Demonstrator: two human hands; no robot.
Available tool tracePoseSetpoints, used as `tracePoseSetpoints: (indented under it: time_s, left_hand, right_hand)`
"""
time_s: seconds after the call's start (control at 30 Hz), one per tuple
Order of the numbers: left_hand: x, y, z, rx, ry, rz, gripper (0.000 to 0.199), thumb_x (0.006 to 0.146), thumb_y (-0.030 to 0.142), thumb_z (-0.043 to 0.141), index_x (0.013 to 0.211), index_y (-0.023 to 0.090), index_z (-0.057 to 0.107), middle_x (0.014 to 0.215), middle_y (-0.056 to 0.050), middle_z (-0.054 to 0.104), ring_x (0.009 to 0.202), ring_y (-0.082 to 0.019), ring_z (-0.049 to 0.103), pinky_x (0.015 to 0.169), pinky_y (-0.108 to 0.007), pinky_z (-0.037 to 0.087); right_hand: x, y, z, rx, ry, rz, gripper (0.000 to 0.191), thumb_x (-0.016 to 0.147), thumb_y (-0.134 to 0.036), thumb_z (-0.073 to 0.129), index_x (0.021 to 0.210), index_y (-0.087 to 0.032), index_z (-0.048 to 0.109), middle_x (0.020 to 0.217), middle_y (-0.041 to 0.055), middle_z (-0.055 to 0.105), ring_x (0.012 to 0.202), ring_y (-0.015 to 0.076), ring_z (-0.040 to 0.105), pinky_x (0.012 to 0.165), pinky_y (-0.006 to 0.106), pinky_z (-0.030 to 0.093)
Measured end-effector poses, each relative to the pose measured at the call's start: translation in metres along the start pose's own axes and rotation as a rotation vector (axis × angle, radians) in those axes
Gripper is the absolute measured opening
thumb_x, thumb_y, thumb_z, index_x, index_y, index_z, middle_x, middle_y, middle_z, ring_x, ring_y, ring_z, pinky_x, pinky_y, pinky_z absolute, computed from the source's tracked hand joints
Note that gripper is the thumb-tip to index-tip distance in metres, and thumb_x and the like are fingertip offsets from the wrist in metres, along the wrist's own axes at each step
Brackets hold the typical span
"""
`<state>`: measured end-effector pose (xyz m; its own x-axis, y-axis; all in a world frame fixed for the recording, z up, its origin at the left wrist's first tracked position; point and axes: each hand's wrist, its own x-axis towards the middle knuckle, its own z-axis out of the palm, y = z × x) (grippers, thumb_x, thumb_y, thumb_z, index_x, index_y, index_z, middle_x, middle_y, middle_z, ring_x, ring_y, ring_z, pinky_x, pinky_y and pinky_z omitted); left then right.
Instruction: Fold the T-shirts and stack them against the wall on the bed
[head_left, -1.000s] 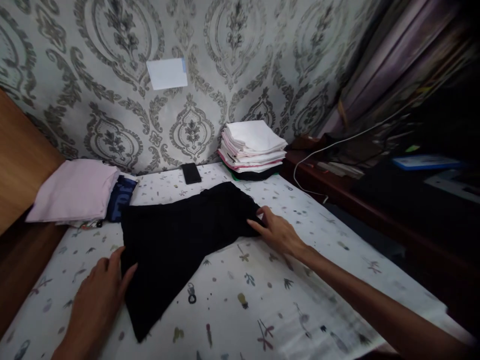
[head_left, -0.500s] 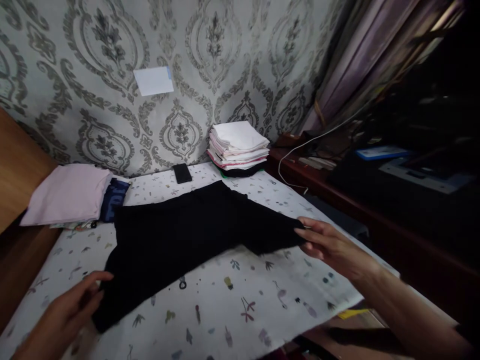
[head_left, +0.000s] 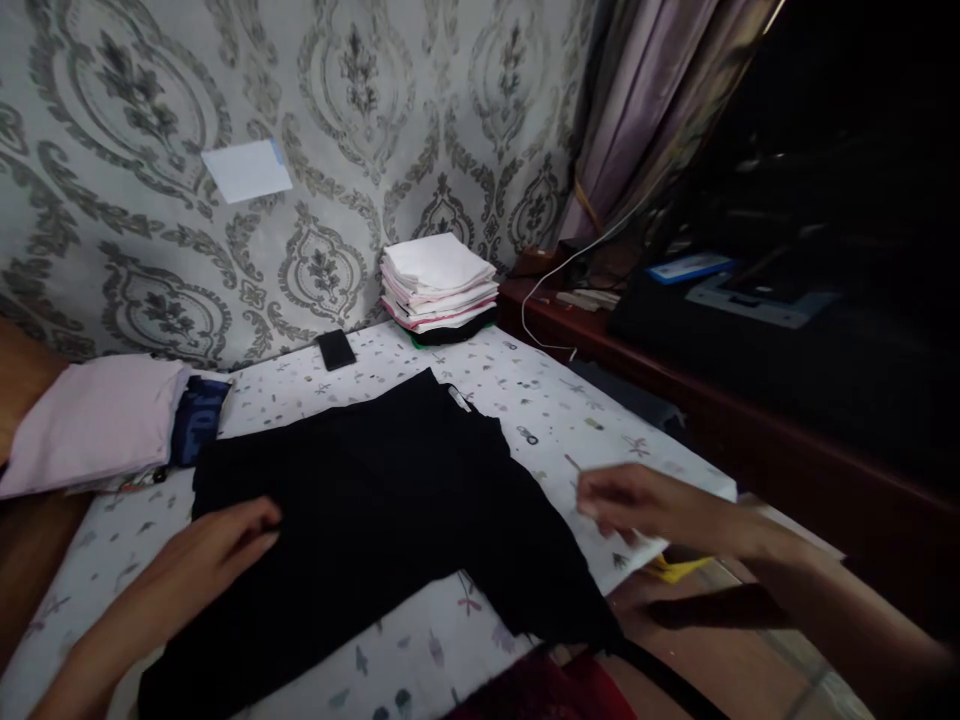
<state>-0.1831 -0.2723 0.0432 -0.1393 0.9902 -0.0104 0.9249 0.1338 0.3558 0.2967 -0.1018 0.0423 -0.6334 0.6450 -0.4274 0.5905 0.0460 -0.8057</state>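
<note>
A black garment (head_left: pixel 360 480) lies spread over the patterned white sheet, one sleeve-like part running down to the near right edge. A small white label shows at its upper edge. My left hand (head_left: pixel 217 545) is over the garment's left part, fingers bent and apart, gripping nothing visible. To the right of the garment, above the sheet, is my right hand (head_left: pixel 622 500), its fingers curled loosely and blurred, with no cloth in them.
A stack of folded white and pink cloths (head_left: pixel 439 285) sits by the wall, a black phone (head_left: pixel 336 350) left of it. Folded pink cloth (head_left: pixel 101 415) and navy cloth (head_left: pixel 199 420) lie at left. A dark red ledge (head_left: pixel 675 390) runs along the right.
My right hand has let go of the garment's right end, which now hangs lower towards the near edge. My left hand has moved right over the cloth. The view has shifted right.
</note>
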Motion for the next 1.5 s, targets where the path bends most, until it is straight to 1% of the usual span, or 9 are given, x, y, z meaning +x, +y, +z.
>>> tracePoseSetpoints:
  time_s: [0.1,0.17,0.33,0.57,0.87,1.17,1.27,1.37,1.5]
  left_hand:
    - [0.066,0.074,0.014,-0.125,-0.172,0.214,0.031,0.093,0.046,0.046,0.105,0.025,0.066,0.086,0.000,0.069,0.076,-0.017,0.065,0.068,-0.026,0.051]
    - [0.105,0.115,0.034,-0.041,-0.121,0.348,0.027,0.094,0.035,0.049,0.113,0.021,0.062,0.103,-0.005,0.068,0.092,-0.019,0.065,0.079,-0.027,0.052]
    - [0.167,0.161,0.077,0.230,-0.002,0.378,0.033,0.093,0.020,0.050,0.124,0.011,0.060,0.122,-0.019,0.061,0.117,-0.032,0.057,0.097,-0.042,0.045]
    - [0.234,0.149,0.054,0.252,0.093,0.194,0.026,0.094,0.016,0.049,0.114,0.015,0.065,0.116,-0.014,0.069,0.110,-0.028,0.064,0.093,-0.039,0.047]
    - [0.336,0.132,-0.005,0.156,0.336,-0.080,0.036,0.097,0.027,0.046,0.126,0.013,0.062,0.122,-0.013,0.070,0.114,-0.028,0.063,0.098,-0.037,0.048]
    - [0.375,0.115,0.038,0.160,0.306,-0.264,0.039,0.094,0.031,0.052,0.129,0.015,0.059,0.127,-0.021,0.065,0.119,-0.037,0.061,0.094,-0.048,0.050]
    - [0.363,0.116,0.055,0.220,0.367,-0.179,0.047,0.093,0.030,0.053,0.137,0.014,0.050,0.138,-0.023,0.055,0.130,-0.039,0.051,0.100,-0.052,0.046]
    - [0.348,0.122,0.066,0.269,0.381,0.160,0.039,0.096,0.023,0.044,0.133,0.018,0.054,0.135,-0.016,0.058,0.127,-0.031,0.053,0.104,-0.044,0.044]
    - [0.342,0.140,0.079,0.257,0.077,0.448,0.039,0.099,0.024,0.041,0.135,0.029,0.055,0.118,-0.006,0.070,0.109,-0.024,0.065,0.094,-0.034,0.048]
  right_hand:
    - [0.062,-0.008,-0.009,-0.258,0.336,-0.136,0.043,0.088,-0.061,0.054,0.083,-0.019,0.066,0.079,0.0067,0.067,0.072,0.0196,0.061,0.064,0.030,0.047]
    - [0.104,-0.016,-0.010,-0.448,0.462,-0.088,0.032,0.091,-0.046,0.057,0.102,-0.018,0.068,0.101,0.0105,0.071,0.091,0.0229,0.065,0.080,0.033,0.049]
    - [0.165,-0.038,-0.003,-0.529,0.519,0.013,0.033,0.089,-0.041,0.060,0.113,-0.019,0.064,0.115,0.0122,0.068,0.105,0.0269,0.063,0.080,0.033,0.046]
    - [0.184,-0.040,-0.012,-0.450,0.492,-0.078,0.005,0.080,-0.022,0.063,0.083,-0.020,0.060,0.094,0.0055,0.069,0.087,0.0203,0.061,0.068,0.027,0.039]
    - [0.185,-0.028,-0.047,-0.290,0.654,-0.128,0.012,0.077,-0.016,0.058,0.073,-0.022,0.048,0.075,0.0004,0.061,0.072,0.0151,0.055,0.063,0.024,0.037]
    - [0.187,0.001,-0.057,-0.200,0.655,-0.049,0.009,0.075,-0.012,0.057,0.071,-0.021,0.055,0.063,-0.0021,0.061,0.061,0.0136,0.056,0.059,0.024,0.040]
    - [0.178,0.002,-0.056,-0.168,0.644,-0.080,0.007,0.084,-0.021,0.057,0.089,-0.020,0.060,0.067,-0.0017,0.064,0.062,0.0145,0.059,0.063,0.026,0.043]
    - [0.155,0.005,-0.044,-0.157,0.663,-0.149,0.027,0.092,-0.035,0.052,0.113,-0.020,0.058,0.084,0.0032,0.069,0.072,0.0179,0.064,0.068,0.031,0.049]
    - [0.107,0.019,-0.002,-0.368,0.782,-0.255,0.039,0.092,-0.043,0.055,0.125,-0.022,0.056,0.116,0.0119,0.063,0.096,0.0250,0.066,0.079,0.039,0.055]
